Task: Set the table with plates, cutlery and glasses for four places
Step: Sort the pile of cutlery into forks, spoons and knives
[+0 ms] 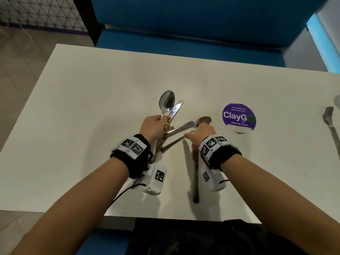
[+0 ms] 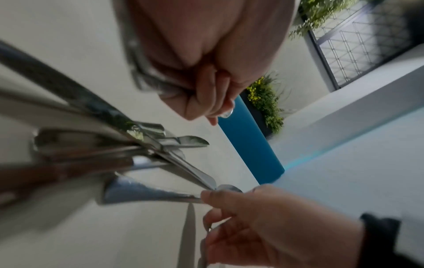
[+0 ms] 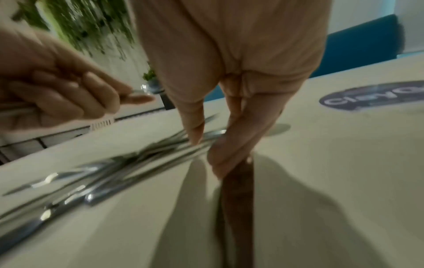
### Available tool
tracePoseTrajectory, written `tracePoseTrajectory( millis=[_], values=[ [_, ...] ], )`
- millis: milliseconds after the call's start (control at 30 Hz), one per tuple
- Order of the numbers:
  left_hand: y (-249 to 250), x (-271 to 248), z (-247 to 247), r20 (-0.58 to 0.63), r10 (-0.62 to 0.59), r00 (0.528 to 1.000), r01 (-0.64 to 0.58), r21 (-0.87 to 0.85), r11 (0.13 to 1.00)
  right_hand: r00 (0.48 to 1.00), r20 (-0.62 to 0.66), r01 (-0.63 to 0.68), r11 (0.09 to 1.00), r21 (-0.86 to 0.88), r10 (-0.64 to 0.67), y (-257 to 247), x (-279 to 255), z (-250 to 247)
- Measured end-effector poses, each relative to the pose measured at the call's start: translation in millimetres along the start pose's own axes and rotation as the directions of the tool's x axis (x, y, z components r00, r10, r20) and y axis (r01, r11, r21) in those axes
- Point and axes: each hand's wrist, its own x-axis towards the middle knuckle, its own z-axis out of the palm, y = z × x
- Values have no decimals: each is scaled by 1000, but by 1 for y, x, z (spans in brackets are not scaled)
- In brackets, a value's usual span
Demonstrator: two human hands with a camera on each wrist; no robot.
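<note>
While left hand (image 1: 155,126) grips cutlery (image 1: 170,107), right hand (image 1: 200,133) pinches one spoon (image 1: 203,120).

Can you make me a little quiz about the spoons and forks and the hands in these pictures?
1. True or false: the left hand holds a bunch of cutlery above the white table.
2. What is the right hand pinching? A) a glass B) a spoon from the bunch C) the purple sticker
3. Fill the gap: a lone fork lies on the table at its far ____ edge in the head view.

Key: 1 true. 2 B. 3 right.
</note>
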Motion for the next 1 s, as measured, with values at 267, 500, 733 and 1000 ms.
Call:
tracePoseTrajectory(
  millis=[267, 500, 733, 1000],
  values=[
    [6, 12, -39, 232, 2, 973, -46, 183, 982, 977, -48, -189, 950, 248, 206, -27, -2, 18],
    [4, 18, -48, 273, -30, 962, -25, 196, 980, 964, -41, -235, 918, 320, 262, -24, -4, 24],
    [4, 24, -46, 273, -46, 961, 15, 114, 993, 960, -159, -88, 787, 610, 231, -28, -4, 17],
    [6, 20, -44, 249, -26, 968, 25, 8, 1000, 980, 26, 128, 719, 683, -198, -92, -19, 18]
  ],
)
